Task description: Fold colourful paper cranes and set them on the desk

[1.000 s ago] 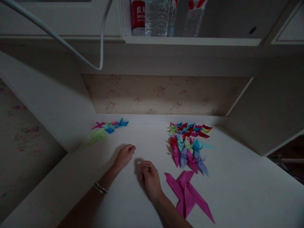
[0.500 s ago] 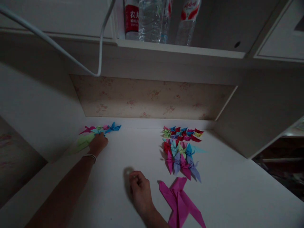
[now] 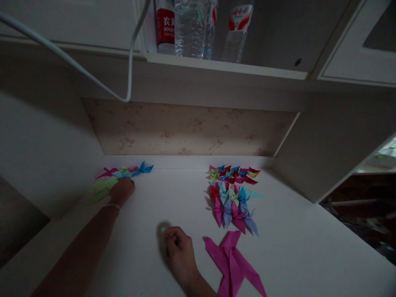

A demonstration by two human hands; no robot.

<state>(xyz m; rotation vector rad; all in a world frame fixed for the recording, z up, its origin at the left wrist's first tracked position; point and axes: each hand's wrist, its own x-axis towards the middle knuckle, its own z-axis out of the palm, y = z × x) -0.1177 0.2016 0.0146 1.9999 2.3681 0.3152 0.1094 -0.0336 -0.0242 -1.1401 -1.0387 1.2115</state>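
Your left hand (image 3: 122, 189) at the cranes (image 3: 124, 173), left of frame, grip can't be told, your right hand (image 3: 181, 252) loosely fisted, lower centre, near the pink crane (image 3: 231, 262), bottles (image 3: 190, 29) in the cubby (image 3: 266, 73), top centre

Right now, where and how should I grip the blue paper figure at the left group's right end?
Perhaps pinch the blue paper figure by its right tip, your left hand coming from the front right: that tip juts out free, while the group's other paper figures crowd the blue one's left.
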